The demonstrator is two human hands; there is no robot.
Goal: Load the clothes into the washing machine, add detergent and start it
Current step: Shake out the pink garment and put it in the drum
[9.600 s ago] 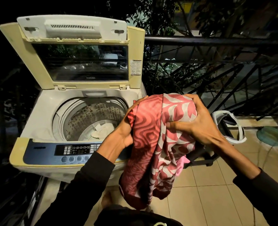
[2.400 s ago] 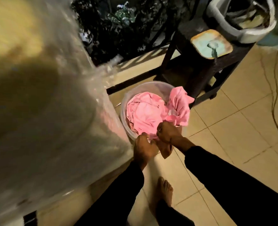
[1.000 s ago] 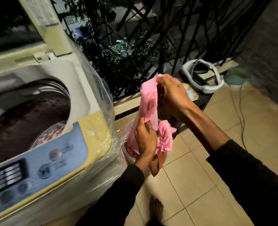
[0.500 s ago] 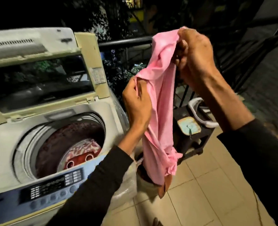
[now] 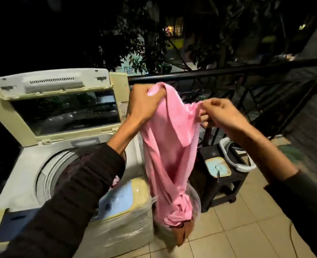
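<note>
At far left, washing machine (image 5: pixel 33 164), top-loading, cream and white, lid (image 5: pixel 60 105) raised upright with dark glass window. Round drum opening (image 5: pixel 47 174) partly hidden behind dark left sleeve (image 5: pixel 70 202); a bit of pink fabric visible just at the sleeve's edge near the opening, not clear what piece. Front control panel (image 5: pixel 118 200), light blue on yellow, blurred, under clear plastic wrap.

Toward the middle, left hand (image 5: pixel 144 105) raised in front of the lid's right edge, fingers curled tight around the top corner of pink garment (image 5: pixel 168 155). Garment stretched between both hands, hanging down long, beside the machine's right side and not inside the drum. Lower end bunched and reaching into clear plastic tub (image 5: pixel 195 200) on floor, with a brown piece (image 5: pixel 183 233) at the bottom edge.

Right of it, right hand (image 5: pixel 222 116), thumb and fingertips pinching the other upper edge of the garment, remaining fingers loosely bent. Below, dark stool (image 5: pixel 221 181) with a pale blue square object (image 5: pixel 217 167) on top, and a white basket (image 5: pixel 237 157) just behind. Beige floor tiles (image 5: pixel 237 229) underneath. Black metal railing (image 5: pixel 228 71) across the back, dark trees beyond.
</note>
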